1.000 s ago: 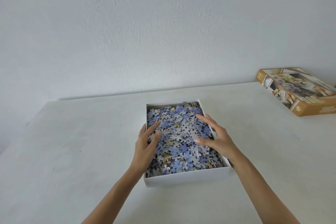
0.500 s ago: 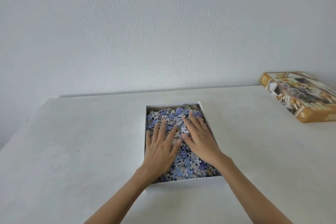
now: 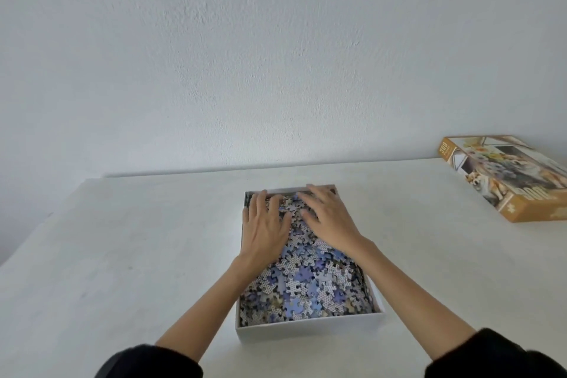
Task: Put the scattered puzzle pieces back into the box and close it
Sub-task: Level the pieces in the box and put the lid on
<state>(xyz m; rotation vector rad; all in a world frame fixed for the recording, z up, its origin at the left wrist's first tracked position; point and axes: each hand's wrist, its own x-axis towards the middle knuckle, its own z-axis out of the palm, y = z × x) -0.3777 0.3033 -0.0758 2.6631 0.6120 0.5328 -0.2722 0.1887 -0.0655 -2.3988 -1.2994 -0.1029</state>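
Head view: box (image 3: 310,327) full of puzzle pieces (image 3: 306,285), both hands flat on them.

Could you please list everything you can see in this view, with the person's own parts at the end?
Box base: one, white, middle of the table, open.
Puzzle pieces: many, blue, white and grey, heaped inside the box base.
Box lid: one, orange with a dog picture, far right on the table.
Table: one, white, against the wall.
Wall: one, pale grey-white, behind.
Sleeves: two, black, bottom edge.
Left hand: one, flat on the pieces, far end.
Right hand: one, flat on the pieces beside it.
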